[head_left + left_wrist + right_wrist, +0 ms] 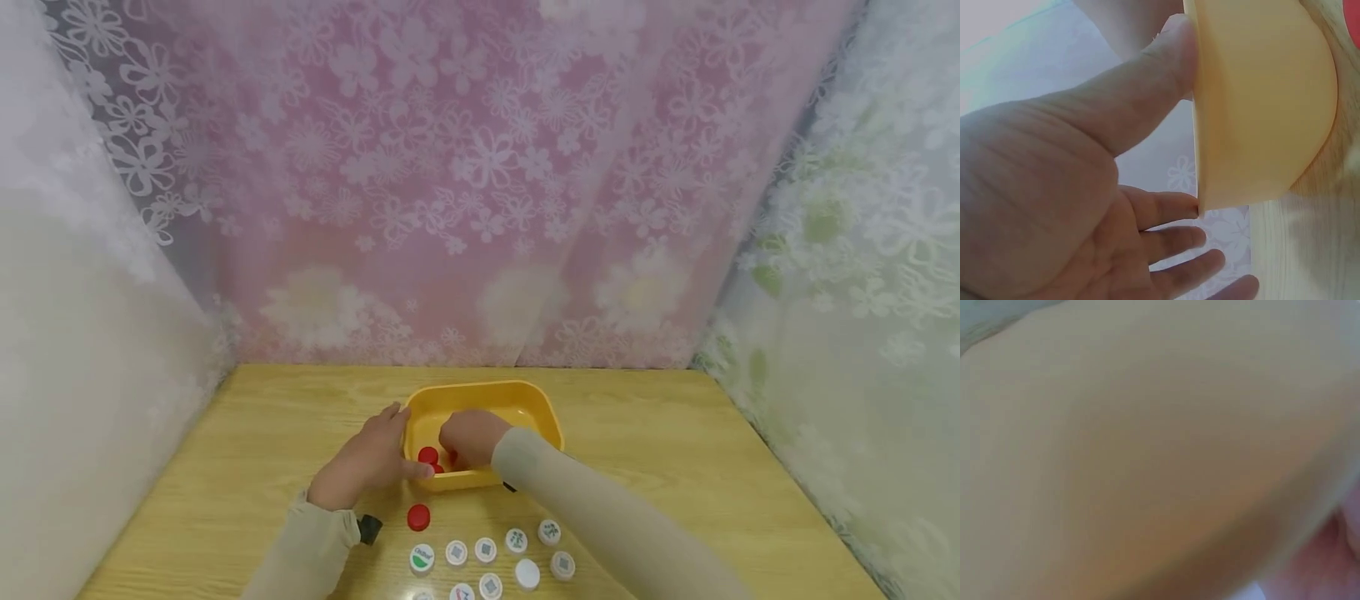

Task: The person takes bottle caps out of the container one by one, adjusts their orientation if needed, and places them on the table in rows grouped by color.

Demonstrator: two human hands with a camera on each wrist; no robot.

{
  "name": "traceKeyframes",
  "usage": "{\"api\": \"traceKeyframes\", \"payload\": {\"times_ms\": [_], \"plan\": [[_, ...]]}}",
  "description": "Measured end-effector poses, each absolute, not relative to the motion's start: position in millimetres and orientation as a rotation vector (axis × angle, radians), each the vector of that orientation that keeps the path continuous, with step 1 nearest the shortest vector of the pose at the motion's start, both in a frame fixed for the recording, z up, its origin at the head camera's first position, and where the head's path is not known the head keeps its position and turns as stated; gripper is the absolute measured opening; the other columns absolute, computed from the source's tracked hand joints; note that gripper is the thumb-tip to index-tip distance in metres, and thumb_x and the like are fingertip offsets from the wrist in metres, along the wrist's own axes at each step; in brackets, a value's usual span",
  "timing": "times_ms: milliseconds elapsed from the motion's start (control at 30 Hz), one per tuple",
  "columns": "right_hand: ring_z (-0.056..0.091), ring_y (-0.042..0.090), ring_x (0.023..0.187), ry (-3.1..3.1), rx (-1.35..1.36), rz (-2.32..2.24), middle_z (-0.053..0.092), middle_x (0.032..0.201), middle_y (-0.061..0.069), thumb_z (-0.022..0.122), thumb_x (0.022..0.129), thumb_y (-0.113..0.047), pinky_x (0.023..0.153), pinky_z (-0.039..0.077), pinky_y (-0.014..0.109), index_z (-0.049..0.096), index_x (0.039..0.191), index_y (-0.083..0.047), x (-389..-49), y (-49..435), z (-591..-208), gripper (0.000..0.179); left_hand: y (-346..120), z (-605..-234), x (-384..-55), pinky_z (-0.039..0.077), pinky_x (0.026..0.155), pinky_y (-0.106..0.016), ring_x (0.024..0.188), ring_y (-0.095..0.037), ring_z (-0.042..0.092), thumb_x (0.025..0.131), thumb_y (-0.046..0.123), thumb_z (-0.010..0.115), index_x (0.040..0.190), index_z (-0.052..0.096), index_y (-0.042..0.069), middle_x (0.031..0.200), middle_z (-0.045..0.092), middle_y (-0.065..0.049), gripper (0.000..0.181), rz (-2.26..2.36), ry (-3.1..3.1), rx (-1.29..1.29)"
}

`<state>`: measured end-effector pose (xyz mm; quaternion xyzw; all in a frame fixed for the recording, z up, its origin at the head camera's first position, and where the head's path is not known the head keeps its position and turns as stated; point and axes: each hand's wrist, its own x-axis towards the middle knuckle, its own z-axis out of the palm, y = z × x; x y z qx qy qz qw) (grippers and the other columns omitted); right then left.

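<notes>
A yellow plastic basin [551,425] stands on the wooden table. My left hand [371,458] holds its near left corner, thumb over the front rim and forefinger tip at the rim; in the left wrist view the other fingers of this hand [1122,237] stretch past the basin wall [1260,112]. My right hand [474,437] reaches down inside with curled fingers, and a bit of a red bottle cap [453,459] shows under them. Beside it in the basin lies another red cap [427,455], with one more partly behind my left thumb. The right wrist view is mostly filled by the blurred basin wall [1166,456].
One red cap [418,517] lies on the table in front of the basin. Nearer me are several white caps with printed tops, among them a green-and-white one [422,558] and a plain one [527,574]. Flowered curtains [480,167] hang behind and at both sides.
</notes>
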<state>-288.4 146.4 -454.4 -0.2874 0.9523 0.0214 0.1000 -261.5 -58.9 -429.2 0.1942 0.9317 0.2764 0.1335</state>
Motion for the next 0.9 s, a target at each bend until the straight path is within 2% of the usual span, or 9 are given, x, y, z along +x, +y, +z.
{"api": "traceKeyframes", "payload": {"times_ms": [100, 200, 400, 900], "plan": [[0.053, 0.013, 0.064, 2.829, -0.862, 0.085, 0.057, 0.066, -0.011, 0.078, 0.093, -0.027, 0.066, 0.048, 0.024, 0.067, 0.073, -0.026, -286, 147, -455, 0.023, -59, -431, -260, 0.028, 0.119, -0.064, 0.153, -0.046, 0.024, 0.082, 0.042, 0.087, 0.163, 0.028, 0.003, 0.17, 0.021, -0.02, 0.108, 0.818, 2.694, 0.603], [0.053, 0.013, 0.065, 2.836, -0.844, 0.103, 0.057, 0.065, -0.01, 0.077, 0.094, -0.026, 0.067, 0.047, 0.024, 0.067, 0.073, -0.024, -284, 147, -452, 0.023, -59, -430, -261, 0.026, 0.121, -0.061, 0.153, -0.044, 0.025, 0.084, 0.042, 0.086, 0.164, 0.024, 0.004, 0.17, 0.021, -0.018, 0.108, 0.827, 2.682, 0.645], [0.052, 0.013, 0.065, 2.831, -0.855, 0.104, 0.057, 0.065, -0.009, 0.075, 0.096, -0.021, 0.067, 0.046, 0.023, 0.068, 0.074, -0.022, -278, 143, -449, 0.023, -62, -431, -263, 0.027, 0.122, -0.057, 0.154, -0.041, 0.027, 0.085, 0.045, 0.084, 0.164, 0.027, 0.005, 0.17, 0.024, -0.015, 0.105, 0.754, 2.676, 0.636], [0.055, 0.013, 0.072, 2.842, -0.899, 0.038, 0.06, 0.073, -0.011, 0.076, 0.096, -0.028, 0.077, 0.051, 0.022, 0.071, 0.085, -0.023, -276, 155, -454, 0.013, -59, -426, -262, 0.027, 0.122, -0.058, 0.153, -0.043, 0.027, 0.085, 0.044, 0.084, 0.162, 0.028, 0.001, 0.169, 0.025, -0.018, 0.104, 0.736, 2.673, 0.636]]}}
